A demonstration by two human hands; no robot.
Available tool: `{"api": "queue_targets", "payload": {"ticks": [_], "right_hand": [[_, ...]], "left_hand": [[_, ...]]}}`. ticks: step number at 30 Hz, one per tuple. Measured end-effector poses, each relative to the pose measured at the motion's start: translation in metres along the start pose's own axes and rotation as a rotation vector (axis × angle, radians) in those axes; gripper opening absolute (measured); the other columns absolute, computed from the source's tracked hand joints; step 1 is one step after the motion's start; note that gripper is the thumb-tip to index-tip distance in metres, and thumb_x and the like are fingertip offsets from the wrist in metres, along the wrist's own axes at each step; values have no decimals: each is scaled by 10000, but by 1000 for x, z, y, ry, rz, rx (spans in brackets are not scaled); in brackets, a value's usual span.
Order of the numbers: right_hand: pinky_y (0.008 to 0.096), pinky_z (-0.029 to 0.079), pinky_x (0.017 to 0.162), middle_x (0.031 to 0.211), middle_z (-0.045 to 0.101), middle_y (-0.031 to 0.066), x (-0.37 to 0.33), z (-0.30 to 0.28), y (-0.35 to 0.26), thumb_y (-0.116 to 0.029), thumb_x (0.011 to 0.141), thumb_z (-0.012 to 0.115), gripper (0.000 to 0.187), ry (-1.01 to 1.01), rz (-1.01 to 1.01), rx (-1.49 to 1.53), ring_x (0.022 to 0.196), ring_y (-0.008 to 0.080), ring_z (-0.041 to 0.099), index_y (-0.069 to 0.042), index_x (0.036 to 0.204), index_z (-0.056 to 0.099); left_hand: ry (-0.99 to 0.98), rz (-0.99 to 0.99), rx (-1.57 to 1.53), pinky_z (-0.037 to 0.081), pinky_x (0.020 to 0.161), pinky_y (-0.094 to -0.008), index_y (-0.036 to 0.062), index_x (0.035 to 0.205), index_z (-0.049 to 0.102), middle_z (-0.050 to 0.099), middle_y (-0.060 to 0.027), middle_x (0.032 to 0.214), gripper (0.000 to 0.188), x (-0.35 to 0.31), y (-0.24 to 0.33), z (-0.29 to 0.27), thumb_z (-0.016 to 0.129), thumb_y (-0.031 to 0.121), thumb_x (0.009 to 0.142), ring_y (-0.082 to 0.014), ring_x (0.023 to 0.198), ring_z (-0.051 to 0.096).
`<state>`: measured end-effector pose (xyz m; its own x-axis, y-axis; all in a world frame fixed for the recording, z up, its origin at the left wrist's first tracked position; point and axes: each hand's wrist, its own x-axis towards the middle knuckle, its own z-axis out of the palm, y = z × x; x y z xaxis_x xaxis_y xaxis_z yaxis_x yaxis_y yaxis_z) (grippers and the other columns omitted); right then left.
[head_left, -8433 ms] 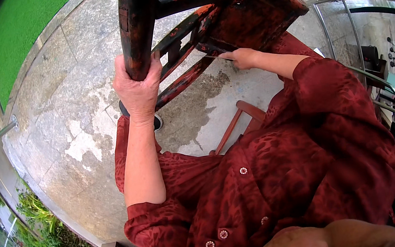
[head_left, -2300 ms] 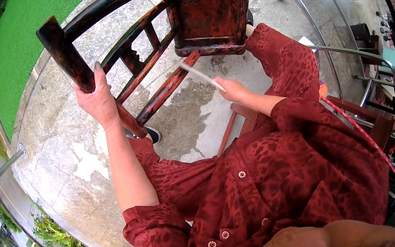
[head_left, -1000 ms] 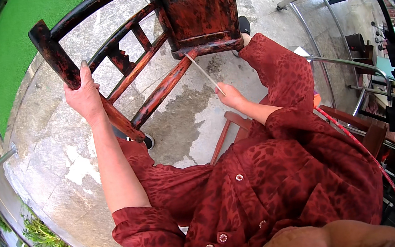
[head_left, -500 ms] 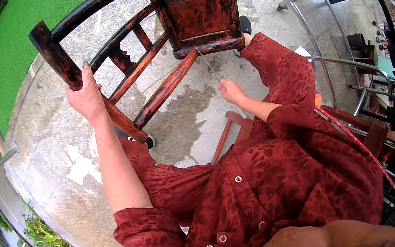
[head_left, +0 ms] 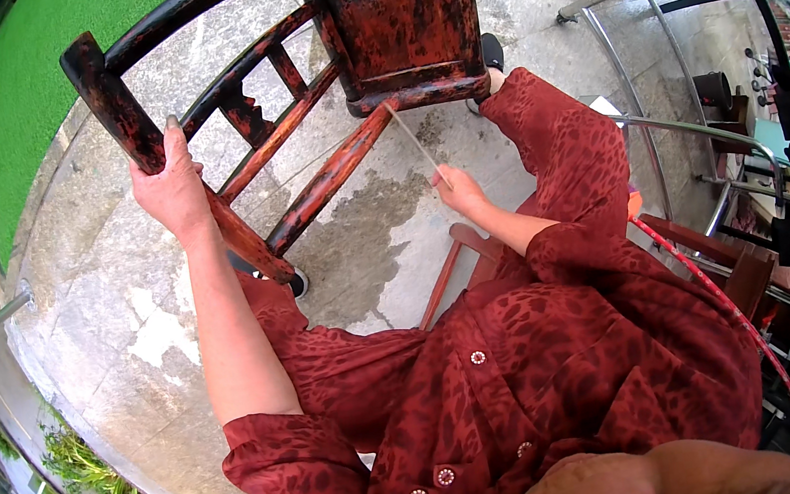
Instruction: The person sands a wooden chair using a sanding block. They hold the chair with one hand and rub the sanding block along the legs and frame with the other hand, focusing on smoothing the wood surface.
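A wooden chair (head_left: 403,18) with worn black and red paint lies tipped in front of me, its panel toward the top of the view. My left hand (head_left: 173,192) is wrapped round a thick chair leg (head_left: 119,114), thumb lying along the wood. In my right hand (head_left: 460,192) is a thin, pale, flat strip-like tool (head_left: 417,140), gripped at its near end. Its far tip meets the joint where a slanting rung (head_left: 334,175) joins the panel's lower rail (head_left: 419,95). I cannot tell what kind of tool it is.
Wet patches darken the stone floor (head_left: 346,254) under the chair. A brown wooden frame (head_left: 444,270) stands between my knees. Metal railings (head_left: 628,73) rise at the right, with a red cord (head_left: 712,278) nearby. Green turf (head_left: 35,126) lies at the far left.
My right hand has shifted slightly left and down, and the strip has turned so its flat side shows wider. My left hand keeps its hold on the leg.
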<state>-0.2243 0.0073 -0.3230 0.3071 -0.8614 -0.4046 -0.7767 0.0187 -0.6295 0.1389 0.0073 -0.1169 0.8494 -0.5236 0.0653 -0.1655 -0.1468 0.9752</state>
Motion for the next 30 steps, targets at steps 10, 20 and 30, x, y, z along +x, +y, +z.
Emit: {"api": "queue_targets", "payload": {"ticks": [10,20,30], "right_hand": [[392,459,582,663,582,152,22,-33,8,-85,799,457,101,-47,-124,-141,623,304,579,-39,830,541],[456,470,657,765,614,196,38,-65,-11,-198,814,476,184,-246,-17,-269,753,387,593,-41,846,566],[395,476,500,624,590,152,54,-87,-24,-151,807,439,173,-405,88,-308,532,274,604,-29,837,557]], "left_hand": [[-2,2,0,375,429,-217,73,745,497,485,5,573,280,-4,-4,0,712,250,765,-74,458,467],[-10,42,31,394,422,-217,25,772,528,519,-14,603,304,-1,-6,-4,722,258,749,-74,451,465],[-19,48,21,374,442,-212,58,747,516,494,3,577,286,-4,-3,-4,714,264,759,-69,466,468]]}}
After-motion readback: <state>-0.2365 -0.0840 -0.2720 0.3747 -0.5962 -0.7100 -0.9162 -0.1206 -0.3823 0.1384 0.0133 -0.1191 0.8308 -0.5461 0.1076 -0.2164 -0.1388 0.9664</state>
